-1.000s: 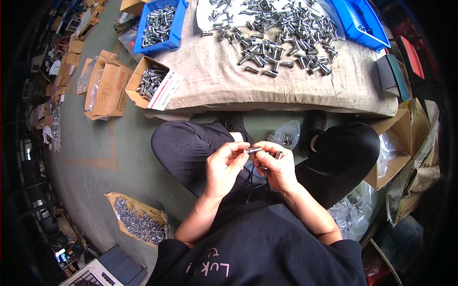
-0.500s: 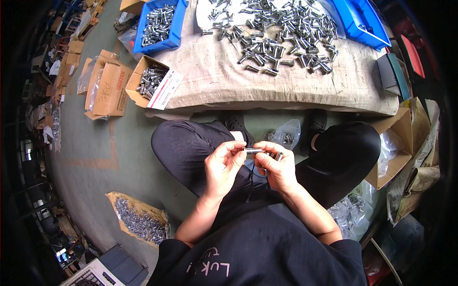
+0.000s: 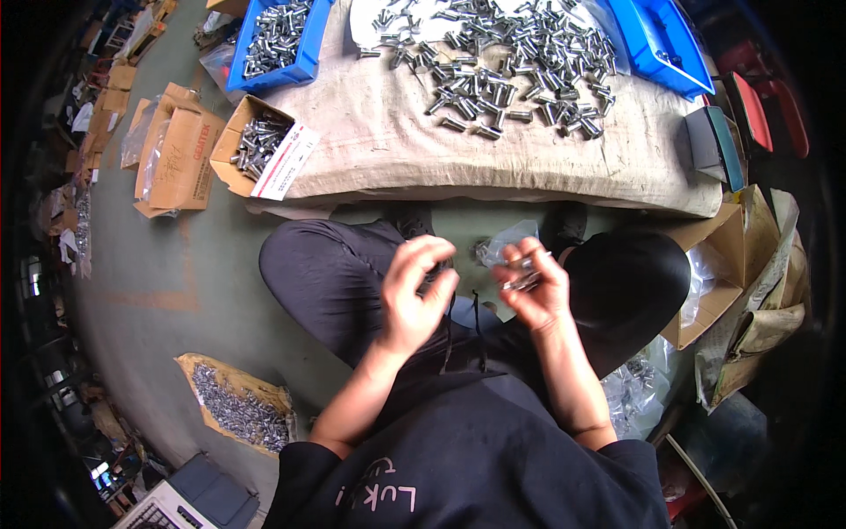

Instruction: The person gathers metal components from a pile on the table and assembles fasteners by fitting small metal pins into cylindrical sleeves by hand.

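Observation:
My right hand [image 3: 539, 286] is closed around small shiny metal pins [image 3: 526, 280], slightly blurred; I cannot tell how many. To its left, my left hand [image 3: 414, 291] hangs above my lap with its thumb and fingers curved apart, and nothing shows between them. Beyond both hands, a loose heap of similar metal pins [image 3: 493, 88], some with wider heads, lies on the cloth-covered table [image 3: 370, 159]. Between my feet on the floor, partly behind my right hand, is a clear plastic bag [image 3: 511, 240].
A blue bin [image 3: 308, 66] full of pins and a small carton [image 3: 225, 167] of pins stand at the table's left. Another blue bin [image 3: 674, 79] is at its right. A brown tray [image 3: 189, 375] of small metal parts lies left of me; an open cardboard box [image 3: 727, 300] stands right.
My hands have moved apart. The pin held between both hands' fingertips is out of my left hand, and my right hand has turned and closed around pins. The whole view has shifted slightly.

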Demonstrator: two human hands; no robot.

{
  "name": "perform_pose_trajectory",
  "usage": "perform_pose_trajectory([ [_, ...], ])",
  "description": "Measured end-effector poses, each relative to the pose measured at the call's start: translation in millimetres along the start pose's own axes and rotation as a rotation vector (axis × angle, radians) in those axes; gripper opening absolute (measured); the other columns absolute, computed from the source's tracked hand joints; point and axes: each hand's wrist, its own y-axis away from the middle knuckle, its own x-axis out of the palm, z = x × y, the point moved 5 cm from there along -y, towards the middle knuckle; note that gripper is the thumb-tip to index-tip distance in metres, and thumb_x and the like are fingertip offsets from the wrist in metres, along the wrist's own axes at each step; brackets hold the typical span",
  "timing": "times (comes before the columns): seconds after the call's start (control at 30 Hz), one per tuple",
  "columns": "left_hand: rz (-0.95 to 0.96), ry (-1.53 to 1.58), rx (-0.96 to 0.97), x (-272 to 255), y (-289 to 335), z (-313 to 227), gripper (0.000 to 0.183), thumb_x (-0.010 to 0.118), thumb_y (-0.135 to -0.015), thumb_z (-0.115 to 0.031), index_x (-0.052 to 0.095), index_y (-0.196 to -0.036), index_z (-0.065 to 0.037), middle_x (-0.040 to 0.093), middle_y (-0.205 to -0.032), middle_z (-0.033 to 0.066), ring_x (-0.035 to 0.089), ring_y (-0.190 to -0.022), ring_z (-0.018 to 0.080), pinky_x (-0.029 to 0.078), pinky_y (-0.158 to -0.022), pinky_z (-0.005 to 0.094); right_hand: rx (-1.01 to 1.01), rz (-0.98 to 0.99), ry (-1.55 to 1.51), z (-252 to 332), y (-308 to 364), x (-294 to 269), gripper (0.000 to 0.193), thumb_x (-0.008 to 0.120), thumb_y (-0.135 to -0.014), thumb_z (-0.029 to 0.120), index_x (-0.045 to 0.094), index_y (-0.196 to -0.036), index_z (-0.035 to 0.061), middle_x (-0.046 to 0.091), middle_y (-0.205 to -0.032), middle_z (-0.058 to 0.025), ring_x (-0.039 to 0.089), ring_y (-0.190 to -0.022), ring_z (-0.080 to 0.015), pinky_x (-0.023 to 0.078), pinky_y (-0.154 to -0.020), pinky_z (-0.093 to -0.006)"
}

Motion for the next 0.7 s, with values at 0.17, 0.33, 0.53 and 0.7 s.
perform_pose_trajectory([
  [0.17,0.206,-0.157,-0.582,58,29,114,0.044,0.070,-0.071,-0.023,0.054,-0.108,-0.005,0.057,-0.091,0.0129,0.057,-0.077,0.0208,0.048,-0.067,0.0316,-0.090,-0.188,0.420,43,-14,-6,0.022,0.062,-0.078,0.016,0.055,-0.096,0.0042,0.054,-0.085,-0.0095,0.055,-0.072,-0.0207,0.054,-0.051,-0.0330],
  [0.33,0.503,-0.469,-0.777,140,35,138,0.056,0.068,-0.071,-0.033,0.045,-0.116,-0.008,0.057,-0.101,0.0174,0.055,-0.099,0.0309,0.046,-0.078,0.0393,0.013,-0.514,0.701,46,-30,-49,0.019,0.062,-0.078,0.015,0.058,-0.092,0.0029,0.056,-0.077,-0.0060,0.054,-0.061,-0.0153,0.044,-0.043,-0.0253],
  [0.53,0.301,-0.236,-0.539,153,45,173,0.024,0.056,-0.078,-0.015,0.055,-0.100,-0.004,0.061,-0.083,0.0201,0.060,-0.080,0.0355,0.047,-0.072,0.0409,0.101,-0.719,0.931,46,-31,-93,0.013,0.062,-0.078,0.016,0.059,-0.085,0.0050,0.054,-0.068,-0.0006,0.051,-0.057,-0.0097,0.050,-0.049,-0.0288],
  [0.7,0.246,-0.210,-0.537,157,48,184,0.021,0.052,-0.082,-0.015,0.058,-0.100,-0.006,0.062,-0.085,0.0199,0.060,-0.081,0.0346,0.047,-0.073,0.0410,0.286,-0.785,1.613,29,-64,-150,0.021,0.064,-0.071,0.015,0.063,-0.078,-0.0049,0.063,-0.071,-0.0109,0.062,-0.057,-0.0184,0.053,-0.047,-0.0306],
])
